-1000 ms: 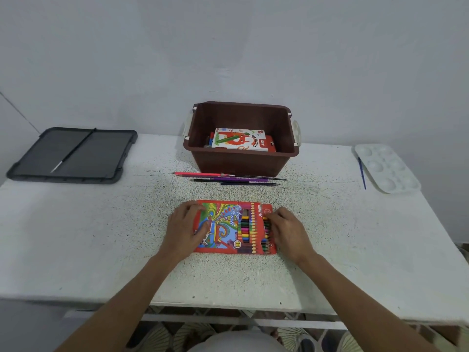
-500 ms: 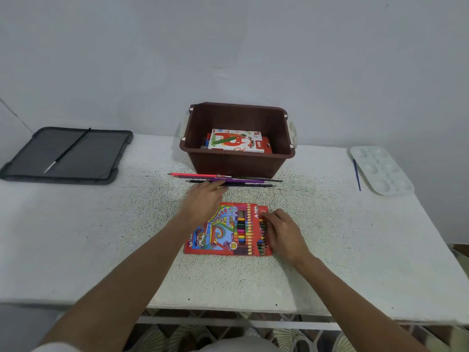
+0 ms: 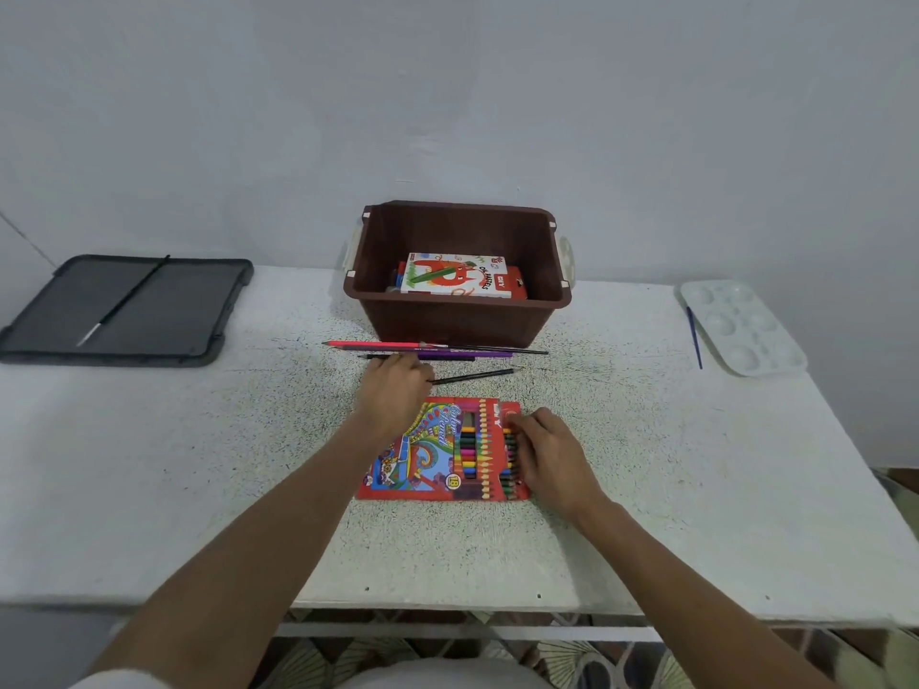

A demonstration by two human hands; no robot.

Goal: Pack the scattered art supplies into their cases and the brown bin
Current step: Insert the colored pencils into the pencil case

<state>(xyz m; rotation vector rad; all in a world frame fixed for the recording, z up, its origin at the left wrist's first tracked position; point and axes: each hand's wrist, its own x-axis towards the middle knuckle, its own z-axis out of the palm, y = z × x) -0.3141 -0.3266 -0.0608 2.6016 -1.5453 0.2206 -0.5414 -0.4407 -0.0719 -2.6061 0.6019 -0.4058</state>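
Note:
A red colour-pencil case [image 3: 437, 452] lies flat on the white table [image 3: 199, 489] in front of me. My right hand [image 3: 549, 452] rests on its right end, fingers curled at the pencil tips. My left hand [image 3: 395, 390] grips a dark pencil [image 3: 477, 375] that lies slanted just beyond the case. A pink pencil [image 3: 378, 344], a purple one [image 3: 462, 354] and thin dark ones lie in a row before the brown bin [image 3: 457, 320]. Inside the bin sits an oil-pastel box [image 3: 455, 276].
A dark grey tray [image 3: 189, 310] with a thin black brush [image 3: 124, 300] on it sits at the far left. At the far right lies a white paint palette [image 3: 741, 325] with a blue brush [image 3: 694, 338] beside it. The table's near edge runs below my forearms.
My left hand left the case, reached to the pencil row and pulled one dark pencil out toward the case. My right hand stayed on the case's right end.

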